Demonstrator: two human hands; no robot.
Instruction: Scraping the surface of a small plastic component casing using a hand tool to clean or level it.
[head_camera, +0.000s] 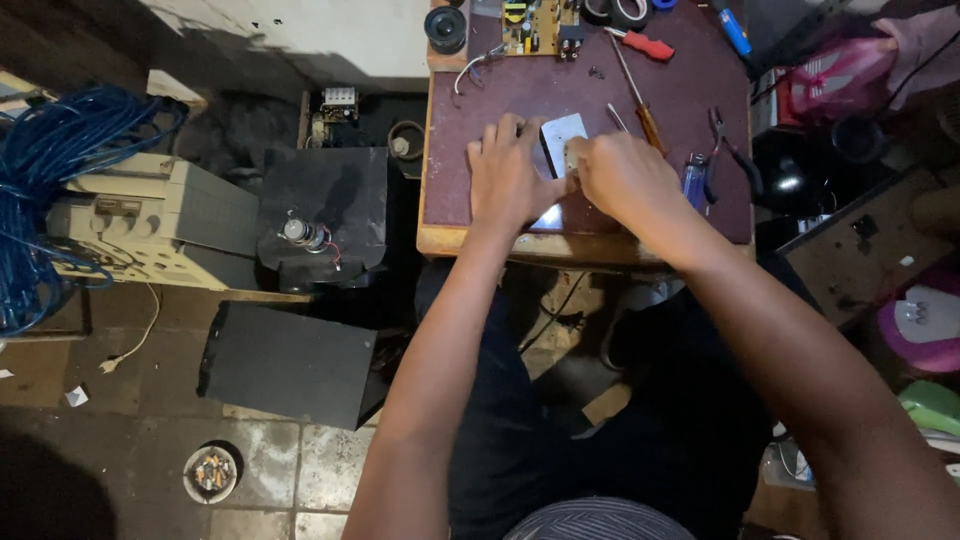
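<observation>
At the near edge of the small maroon-topped table (500, 90), both hands are down on a flat grey metal piece (563, 131), plate-like or a shallow casing. The left hand (508, 177) lies flat with its fingers (497, 137) spread and pressing; the plate shows just past the tips and between the two hands. The right hand (622, 176) is curled, its fingers tucked in against the plate's edge, but I cannot tell whether they pinch something small or only push.

It looks like a holding-and-working step: one hand pins the piece while the other deals with its edge. A next move would seem to want a steady pin from the left and a fine grip from the right.

Just beyond the right knuckles lies a wooden-handled screwdriver (640, 105), and to the outer side of that hand a blue lighter (694, 182) and pliers (735, 155). Farther off sit a red-handled screwdriver (645, 43) and a circuit board (540, 25).
</observation>
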